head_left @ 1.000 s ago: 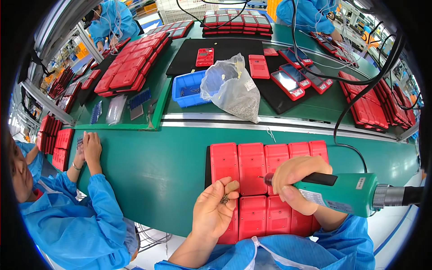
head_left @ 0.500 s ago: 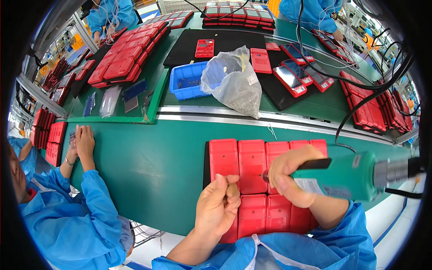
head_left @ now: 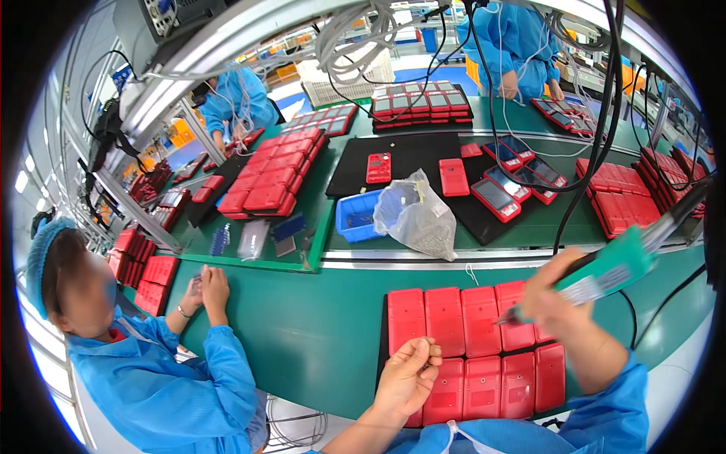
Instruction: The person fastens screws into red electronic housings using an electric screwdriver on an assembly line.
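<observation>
The fingertips of the left hand [head_left: 408,378] were pinched almost together, and a small piece [head_left: 433,351] was held between thumb and forefinger; its exact kind could not be told, and whether more was kept in the palm was hidden by the curled fingers. The fingers of the right hand [head_left: 560,299] were wrapped around the front of a green powered screwdriver [head_left: 611,268], its bit directed leftward from them over the far row of red casings [head_left: 444,321], near the border between the third and fourth. Whether a casing was touched by the bit could not be made out.

The casings were laid flat in two rows on a black mat [head_left: 383,325], directly under and between the fingers of both hands; the near row was partly covered by the left hand.

The laying out was judged to be done, as the casings were neatly lined up. Fastening was judged to be under way and not finished, with the screwdriver and the small piece both in hand. Small dark spots were seen near the casings' edges, but filled holes could not be told from unfilled ones, so the number left could not be given. Beyond the left fingertips, a blue bin [head_left: 355,216] and a clear bag [head_left: 423,219] of small greyish pieces were set.
</observation>
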Tool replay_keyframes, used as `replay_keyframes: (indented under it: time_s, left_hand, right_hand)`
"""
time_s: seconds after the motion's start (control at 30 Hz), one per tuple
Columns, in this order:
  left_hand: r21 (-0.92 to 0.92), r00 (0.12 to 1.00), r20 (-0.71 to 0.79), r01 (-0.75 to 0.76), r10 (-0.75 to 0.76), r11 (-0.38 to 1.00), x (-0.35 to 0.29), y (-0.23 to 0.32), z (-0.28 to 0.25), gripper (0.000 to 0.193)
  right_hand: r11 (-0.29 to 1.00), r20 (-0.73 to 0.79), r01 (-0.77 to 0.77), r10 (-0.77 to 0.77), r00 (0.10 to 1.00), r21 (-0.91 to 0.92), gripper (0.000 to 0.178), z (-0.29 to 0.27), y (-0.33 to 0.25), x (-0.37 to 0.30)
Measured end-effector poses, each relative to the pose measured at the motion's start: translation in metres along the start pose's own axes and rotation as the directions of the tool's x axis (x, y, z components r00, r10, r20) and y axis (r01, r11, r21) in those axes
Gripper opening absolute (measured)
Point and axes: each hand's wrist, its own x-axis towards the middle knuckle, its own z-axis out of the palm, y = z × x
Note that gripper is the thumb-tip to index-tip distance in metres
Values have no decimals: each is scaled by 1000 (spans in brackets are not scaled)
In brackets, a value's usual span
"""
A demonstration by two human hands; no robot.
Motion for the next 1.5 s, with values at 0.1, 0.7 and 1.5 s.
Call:
replay_keyframes:
  time_s: [0.1,0.7,1.5]
  left_hand:
    - [-13,996,64,56,-55,998,-1,-6,6,16]
    - [111,989,22,145,-149,983,32,-45,34,30]
    - [127,995,-23,95,-93,987,34,-51,33,26]
  right_hand:
    - [971,5,151,-152,988,-185,29,-47,-44,-3]
    - [960,-40,244,-241,970,139,26,-11,-43,-36]
    - [950,112,313,-312,943,10,28,-11,-29,-38]
